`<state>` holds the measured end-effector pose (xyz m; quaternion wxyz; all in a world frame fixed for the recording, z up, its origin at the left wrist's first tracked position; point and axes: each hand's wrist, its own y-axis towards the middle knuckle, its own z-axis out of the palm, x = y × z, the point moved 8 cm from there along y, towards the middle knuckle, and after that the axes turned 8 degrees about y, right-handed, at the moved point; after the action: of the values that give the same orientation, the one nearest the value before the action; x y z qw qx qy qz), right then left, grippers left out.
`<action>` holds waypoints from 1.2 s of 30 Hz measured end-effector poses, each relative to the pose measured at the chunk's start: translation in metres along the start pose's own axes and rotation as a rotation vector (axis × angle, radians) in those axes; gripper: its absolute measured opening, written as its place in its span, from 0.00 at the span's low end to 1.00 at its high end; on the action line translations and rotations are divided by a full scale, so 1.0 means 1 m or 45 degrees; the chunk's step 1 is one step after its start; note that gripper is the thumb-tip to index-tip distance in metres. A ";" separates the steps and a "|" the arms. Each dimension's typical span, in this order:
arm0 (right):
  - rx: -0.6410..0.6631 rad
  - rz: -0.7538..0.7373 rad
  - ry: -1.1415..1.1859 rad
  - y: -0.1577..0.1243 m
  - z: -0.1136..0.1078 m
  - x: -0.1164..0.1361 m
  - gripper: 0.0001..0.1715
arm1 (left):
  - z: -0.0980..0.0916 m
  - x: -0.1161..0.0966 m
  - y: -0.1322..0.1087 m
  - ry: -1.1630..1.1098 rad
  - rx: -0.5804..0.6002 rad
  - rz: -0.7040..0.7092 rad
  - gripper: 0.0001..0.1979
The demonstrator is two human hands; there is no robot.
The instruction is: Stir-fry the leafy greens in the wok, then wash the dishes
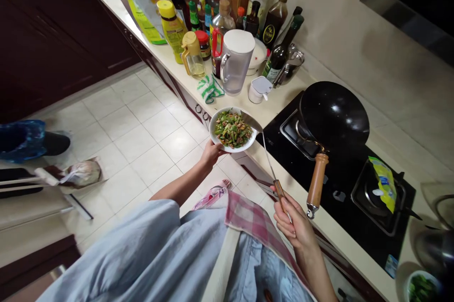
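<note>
Pale blue shirt (135,245) cloth spreads widest, right below my eyes, with a pink checked apron (255,217) over it. Beyond it, at the front edge of the counter (275,109), is the white plate (212,127), heaped with chopped green food (232,129) mixed with small brownish bits; whether its underside touches the counter, I can't tell. My left hand (212,154) grips the plate's near rim, fingers mostly hidden beneath it. My right hand (292,219) is closed around the wooden handle of a metal spatula (268,155), whose blade slants across the plate's right side, by the food; I can't make out whether it touches. To the right, a black wok (333,115) sits on the nearer burner of the black stove (289,165), its wooden handle (317,179) pointing back toward me. A yellow-green packet (385,184) lies over the other burner, and a bowl of leafy greens (422,288) is cut off at the bottom corner. Just past the plate stand a small white lidded pot (260,89) and a clear jug (238,61) with a white lid, a crumpled green-and-white wrapper (210,88) beside them. Crowded behind are sauce and oil bottles.
</note>
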<state>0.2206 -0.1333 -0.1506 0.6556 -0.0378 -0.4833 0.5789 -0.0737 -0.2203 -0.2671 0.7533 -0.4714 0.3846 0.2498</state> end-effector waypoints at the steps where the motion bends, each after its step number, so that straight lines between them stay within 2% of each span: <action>1: 0.027 0.048 0.023 0.001 -0.001 -0.004 0.28 | -0.006 0.001 -0.005 0.004 -0.011 0.001 0.22; 5: 0.079 0.196 0.048 -0.001 -0.006 -0.022 0.30 | -0.023 0.006 -0.027 0.012 -0.047 -0.036 0.21; 8: 0.008 0.193 -0.018 -0.009 -0.016 -0.032 0.32 | -0.029 0.013 -0.047 0.037 -0.014 -0.069 0.20; 11: -0.086 0.151 -0.107 -0.033 -0.034 -0.043 0.32 | -0.033 0.026 -0.075 0.069 0.029 -0.103 0.19; 15: -0.152 0.157 -0.177 -0.098 -0.075 -0.073 0.30 | -0.033 0.057 -0.122 0.118 0.086 -0.141 0.19; 18: -0.159 0.175 -0.176 -0.157 -0.108 -0.113 0.31 | -0.027 0.092 -0.163 0.157 0.143 -0.174 0.19; 22: -0.334 0.027 -0.073 -0.236 -0.148 -0.170 0.33 | -0.008 0.146 -0.225 0.267 0.300 -0.238 0.19; 25: -0.459 -0.121 0.045 -0.297 -0.169 -0.212 0.34 | 0.013 0.188 -0.275 0.398 0.463 -0.306 0.17; 28: -0.529 -0.288 0.179 -0.355 -0.192 -0.247 0.34 | 0.049 0.227 -0.318 0.542 0.671 -0.379 0.16; 30: -0.622 -0.453 0.303 -0.393 -0.213 -0.266 0.33 | 0.082 0.257 -0.346 0.640 0.824 -0.448 0.16; 32: -0.787 -0.638 0.460 -0.431 -0.237 -0.285 0.32 | 0.118 0.290 -0.378 0.737 0.966 -0.534 0.15; 36: -1.085 -0.965 0.732 -0.495 -0.276 -0.320 0.30 | 0.199 0.356 -0.454 0.777 1.268 -0.650 0.16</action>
<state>0.8088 -0.4089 -0.1841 0.8459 -0.2755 -0.4557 0.0307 0.5364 -0.2312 -0.2708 0.7746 -0.1916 0.5275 -0.2917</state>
